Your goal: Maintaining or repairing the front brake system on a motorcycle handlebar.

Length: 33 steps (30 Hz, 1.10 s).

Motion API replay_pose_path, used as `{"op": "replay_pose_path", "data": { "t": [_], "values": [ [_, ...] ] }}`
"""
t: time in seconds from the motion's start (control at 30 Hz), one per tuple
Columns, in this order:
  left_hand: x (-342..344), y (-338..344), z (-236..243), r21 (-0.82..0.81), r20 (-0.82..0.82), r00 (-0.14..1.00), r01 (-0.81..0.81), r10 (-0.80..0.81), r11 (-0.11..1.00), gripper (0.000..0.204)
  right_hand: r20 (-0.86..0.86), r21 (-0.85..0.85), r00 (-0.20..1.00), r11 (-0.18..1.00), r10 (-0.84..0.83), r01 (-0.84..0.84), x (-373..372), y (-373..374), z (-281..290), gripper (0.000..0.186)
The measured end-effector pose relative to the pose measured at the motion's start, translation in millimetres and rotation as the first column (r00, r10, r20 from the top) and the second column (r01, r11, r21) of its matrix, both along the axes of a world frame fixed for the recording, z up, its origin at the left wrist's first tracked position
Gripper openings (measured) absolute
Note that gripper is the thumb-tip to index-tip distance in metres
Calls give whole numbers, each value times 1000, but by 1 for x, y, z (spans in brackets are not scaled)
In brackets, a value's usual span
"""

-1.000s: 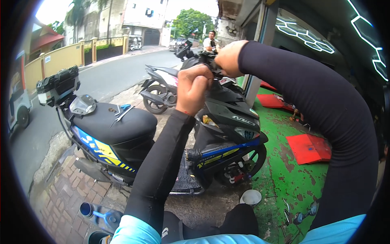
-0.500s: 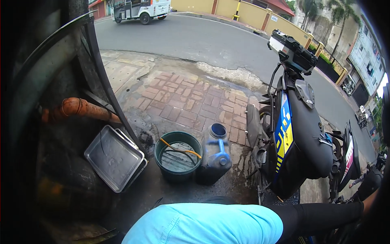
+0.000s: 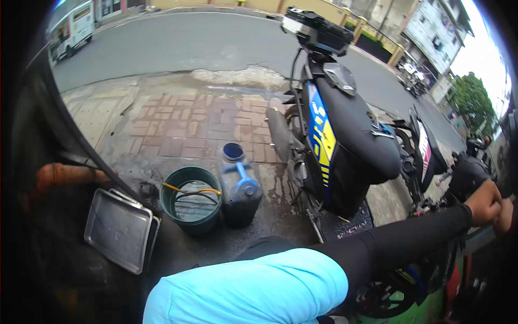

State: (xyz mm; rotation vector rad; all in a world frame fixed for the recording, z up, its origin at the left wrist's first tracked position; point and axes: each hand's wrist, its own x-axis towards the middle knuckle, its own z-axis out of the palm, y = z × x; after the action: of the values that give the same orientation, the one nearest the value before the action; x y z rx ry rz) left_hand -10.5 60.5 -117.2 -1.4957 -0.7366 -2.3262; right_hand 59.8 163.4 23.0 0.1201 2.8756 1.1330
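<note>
My left arm, in a light blue sleeve over a black undersleeve, reaches across to the right. At its end my left hand [image 3: 484, 203] is closed, fingers curled in; what it grips, if anything, I cannot make out. My right hand [image 3: 504, 217] is right beside it at the dark rim of the picture, partly cut off. Its fingers look closed too, and their contents are hidden. Both hands are near a dark motorcycle part [image 3: 470, 174] at the far right. A black motorcycle seat [image 3: 359, 127] with blue and yellow side panels lies farther left.
A green bucket [image 3: 168, 208] holds water and an orange-and-black hose [image 3: 181, 189]. Beside it stands a blue jerrycan [image 3: 240, 202] with an open top. Metal trays [image 3: 118, 229] lean at the left near an orange pipe [image 3: 65, 177]. Beyond the brick pavement [image 3: 183, 116] runs a road with a white vehicle [image 3: 75, 29].
My view has swung right, so the bucket, jerrycan and motorcycle sit farther left. Both hands now show at the right, where only a bit of forearm showed before. The white vehicle has moved left.
</note>
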Motion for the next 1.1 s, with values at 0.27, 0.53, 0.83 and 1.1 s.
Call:
{"op": "replay_pose_path", "data": {
  "t": [0.27, 0.53, 0.83, 1.1],
  "values": [
    [-10, -6, -9, -95, -185, 981, 49, -66, 994, 34, -102, -67, 993, 996, -67, 60, 36, 0, -10, 32],
    [-11, -5, -4, -82, -198, 977, 62, -77, 995, 35, -122, -76, 974, 981, -189, 181, 40, -13, -10, 36],
    [-7, 3, -1, -53, -200, 975, 84, -93, 995, 34, -134, -156, 976, 976, -172, 150, 47, 2, -13, 37],
    [-17, -8, -10, -85, -224, 974, 15, -34, 996, 33, -310, -390, 929, 918, -202, 70, 65, 34, -55, 39]
  ]
}}
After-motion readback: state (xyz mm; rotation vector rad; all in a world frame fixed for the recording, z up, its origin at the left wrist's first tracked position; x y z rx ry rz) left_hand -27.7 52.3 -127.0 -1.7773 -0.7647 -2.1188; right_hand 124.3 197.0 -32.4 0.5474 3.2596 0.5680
